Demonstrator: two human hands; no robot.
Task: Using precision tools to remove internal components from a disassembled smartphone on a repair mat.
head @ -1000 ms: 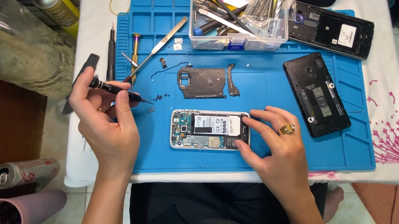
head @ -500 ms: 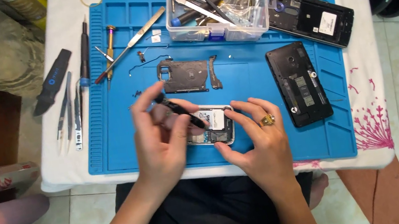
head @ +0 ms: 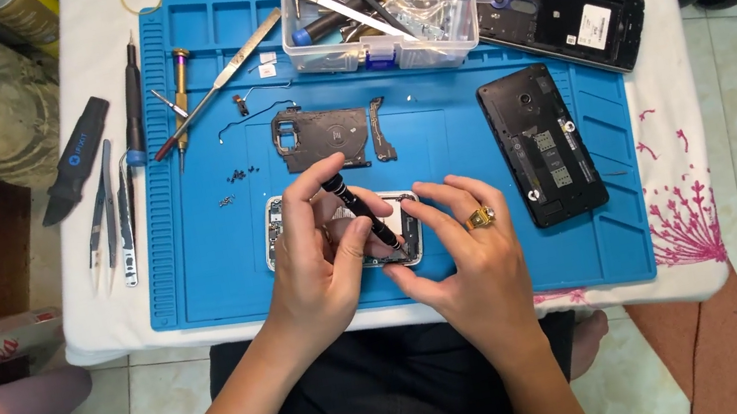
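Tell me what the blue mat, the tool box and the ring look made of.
Blue mat: likely silicone or rubber, matte, with moulded ridges and trays.
Tool box: clear plastic; the tools show through its walls.
Ring on the right hand: gold-coloured metal, shiny; the actual metal is unclear.

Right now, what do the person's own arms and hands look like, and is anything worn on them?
Both forearms are bare, with no sleeves, gloves or watch in view. The right hand wears a chunky gold ring with a raised top on one finger. The left hand shows no ring or band. The fingernails look short and unpainted, as far as the head view shows.
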